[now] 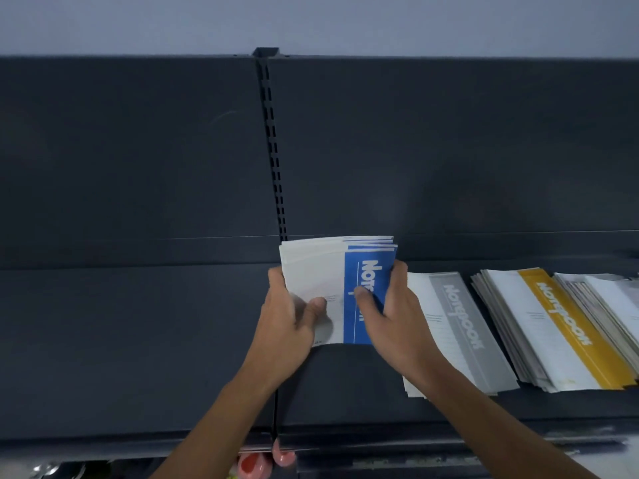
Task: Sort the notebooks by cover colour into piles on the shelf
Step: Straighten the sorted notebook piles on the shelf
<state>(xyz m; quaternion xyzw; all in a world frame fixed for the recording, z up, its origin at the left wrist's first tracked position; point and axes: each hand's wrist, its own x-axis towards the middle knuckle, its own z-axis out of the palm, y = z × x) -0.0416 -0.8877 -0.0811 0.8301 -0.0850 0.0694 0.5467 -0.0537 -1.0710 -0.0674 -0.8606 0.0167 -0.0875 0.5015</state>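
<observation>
Left hand gripped the left edge of the blue notebooks, thumb laid across the white part of the front cover, fingers curled behind. The right hand clamped the right edge, thumb pressed on the blue band. Between them the bundle appeared to rest tilted on its near edge on the shelf, just left of the grey pile. The yellow pile lay further right, and a looser stack sat at the right edge of view.

Both forearms reached forward from the near side, wrists angled in toward each other.

The step looked to be squaring up the blue pile and laying it down. To do it well, the covers fanned at the far end (several corners stood proud) probably wanted tapping level against the shelf before lowering. The bundle then wanted setting flat, apart from the grey pile, so that the colours did not mix.
</observation>
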